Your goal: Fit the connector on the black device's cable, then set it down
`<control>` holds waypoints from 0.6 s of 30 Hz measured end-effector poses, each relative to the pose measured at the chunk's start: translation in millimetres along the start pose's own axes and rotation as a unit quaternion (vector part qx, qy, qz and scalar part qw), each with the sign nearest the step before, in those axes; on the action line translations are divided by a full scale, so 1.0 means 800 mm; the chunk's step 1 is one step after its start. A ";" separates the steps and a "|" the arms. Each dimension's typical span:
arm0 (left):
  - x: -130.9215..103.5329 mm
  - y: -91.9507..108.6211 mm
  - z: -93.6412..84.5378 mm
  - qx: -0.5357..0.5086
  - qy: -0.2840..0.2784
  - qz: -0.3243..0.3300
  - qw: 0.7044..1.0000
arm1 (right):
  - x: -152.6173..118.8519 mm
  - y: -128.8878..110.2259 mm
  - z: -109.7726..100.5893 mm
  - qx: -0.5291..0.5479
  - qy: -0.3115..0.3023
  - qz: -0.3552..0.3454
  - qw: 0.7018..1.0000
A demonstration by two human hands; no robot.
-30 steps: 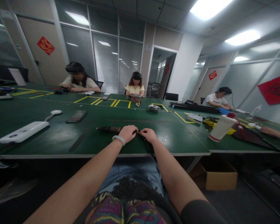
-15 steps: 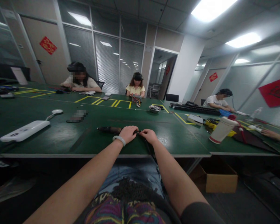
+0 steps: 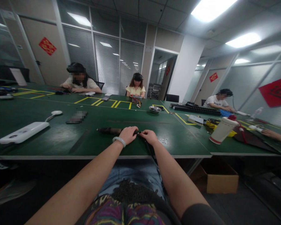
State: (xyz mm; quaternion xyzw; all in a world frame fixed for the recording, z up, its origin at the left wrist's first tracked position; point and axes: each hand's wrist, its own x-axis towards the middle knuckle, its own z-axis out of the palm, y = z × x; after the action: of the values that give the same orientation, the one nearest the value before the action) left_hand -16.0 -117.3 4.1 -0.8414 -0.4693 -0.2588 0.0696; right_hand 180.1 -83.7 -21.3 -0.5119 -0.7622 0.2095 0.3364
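Observation:
A dark electric screwdriver lies on the green table, its narrow tip pointing left. My left hand, with a pale bangle at the wrist, is wrapped over its rear end. Just to the right, my right hand pinches the small end of a black cable against the tool's rear. That cable hangs down over the table's front edge. The fingertips of both hands almost meet, and whether the cable end is seated in the screwdriver cannot be made out.
A white power strip lies at left, near a blurred-out flat object. Farther back stands a metal bowl. At right are a white cup, a yellow tray and another person's hand. Several people sit around the table.
The view has shifted very slightly. Both hands keep their hold at the screwdriver's rear, with hardly any visible motion.

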 end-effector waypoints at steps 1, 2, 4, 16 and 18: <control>0.000 0.000 0.000 -0.001 -0.002 0.003 1.000 | 0.000 0.000 0.000 0.001 0.000 0.000 1.000; 0.000 0.000 0.000 -0.003 -0.004 0.008 1.000 | 0.000 0.000 0.000 0.002 0.000 0.000 1.000; 0.000 -0.001 -0.001 -0.006 -0.008 0.015 1.000 | -0.001 0.000 -0.001 0.004 0.001 0.000 1.000; 0.000 0.000 0.001 -0.003 -0.005 0.008 1.000 | 0.000 0.001 0.000 0.010 -0.001 -0.005 1.000; 0.000 0.000 0.001 -0.003 -0.007 0.010 1.000 | 0.000 0.001 0.000 0.011 0.000 -0.004 1.000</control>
State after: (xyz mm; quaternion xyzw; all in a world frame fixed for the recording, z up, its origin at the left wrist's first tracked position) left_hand -15.9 -116.8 3.2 -0.8478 -0.4607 -0.2542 0.0661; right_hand 180.4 -83.8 -22.0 -0.5046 -0.7621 0.2165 0.3429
